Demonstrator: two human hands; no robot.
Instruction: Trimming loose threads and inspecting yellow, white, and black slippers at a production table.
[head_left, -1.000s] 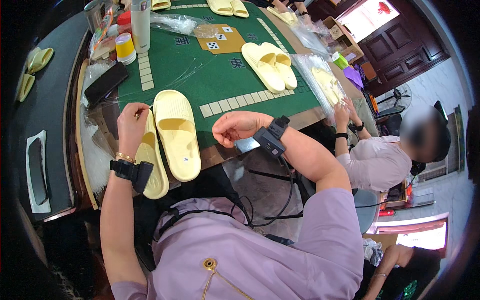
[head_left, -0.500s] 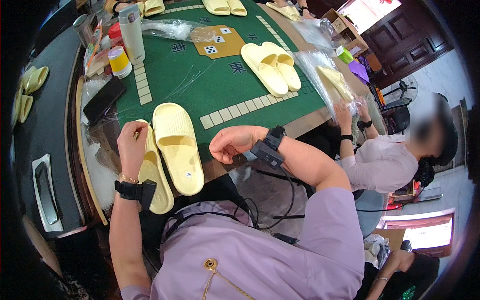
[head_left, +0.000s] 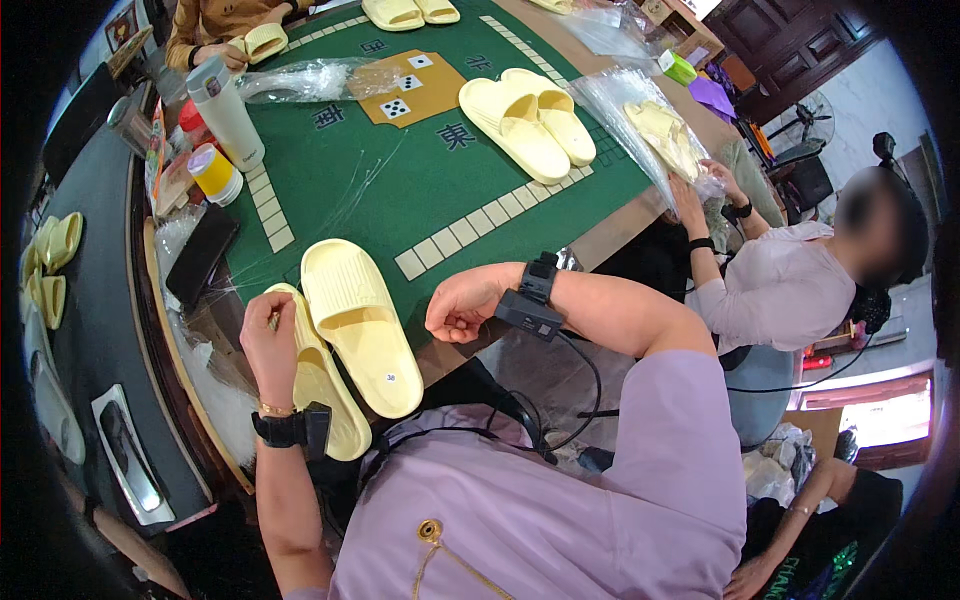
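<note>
Two pale yellow slippers lie side by side at the near edge of the green mat table (head_left: 400, 190). My left hand (head_left: 266, 345) is curled over the toe end of the left slipper (head_left: 325, 395); whether it grips it is unclear. The right slipper (head_left: 358, 325) lies free on the mat, sole down. Just to the right of that slipper, my right hand (head_left: 460, 305) hovers as a loose fist over the table edge, holding nothing. Both wrists carry black strapped devices.
Another yellow slipper pair (head_left: 528, 122) lies mid-table, with clear plastic bags (head_left: 310, 80) behind. A white bottle (head_left: 226, 110), a yellow-lidded jar (head_left: 214, 172) and a black phone (head_left: 200, 255) stand at the left. A seated person (head_left: 790, 285) on the right handles bagged slippers (head_left: 665, 135).
The view has tilted, so the table sits lower in frame. Both hands keep nearly the same places beside the two slippers.
</note>
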